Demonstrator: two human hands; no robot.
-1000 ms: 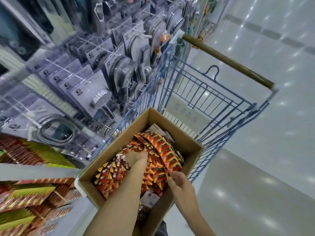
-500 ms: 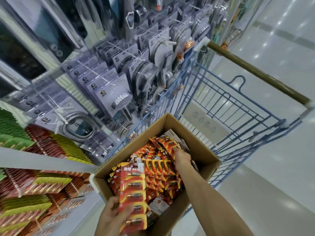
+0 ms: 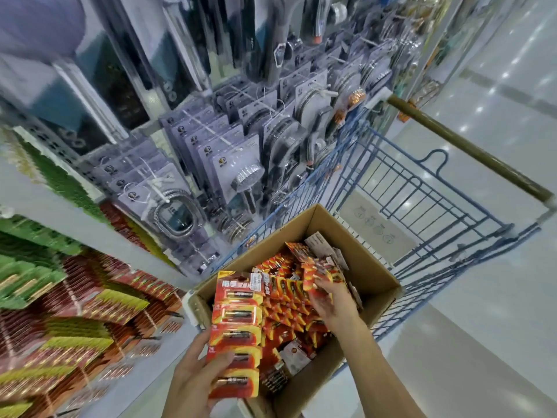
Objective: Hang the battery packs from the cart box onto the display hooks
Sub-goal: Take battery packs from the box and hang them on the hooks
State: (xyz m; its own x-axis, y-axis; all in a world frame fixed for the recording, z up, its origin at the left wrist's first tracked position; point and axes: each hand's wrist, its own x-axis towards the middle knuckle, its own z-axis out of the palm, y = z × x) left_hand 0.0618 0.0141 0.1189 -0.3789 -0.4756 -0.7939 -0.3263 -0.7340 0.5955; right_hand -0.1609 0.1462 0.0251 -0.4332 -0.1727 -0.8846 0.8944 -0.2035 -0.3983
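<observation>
Two hands busy: left hand [image 3: 193, 378] clamps battery strip [image 3: 236, 333] at box's [image 3: 370, 276] 7 o'clock, right hand [image 3: 333, 300] fingers closed on packs [image 3: 319, 274] inside.

My cardboard box [image 3: 366, 268] is open at the top, so that is the only way in; its walls close off every side. Inside the box, loose battery packs [image 3: 289, 300] cover nearly the whole floor, leaving no bare gap. My right hand [image 3: 333, 300] fills the far middle of the box, and the strip of packs [image 3: 236, 333] in my left hand [image 3: 196, 378] overhangs the box's near left corner. Behind the box, the blue cart [image 3: 422, 188] stands empty and open above. Left of the box, hanging shower-head packages [image 3: 232, 164] crowd right up to the cart's wire side. Right of the box lies clear aisle floor [image 3: 482, 342].
</observation>
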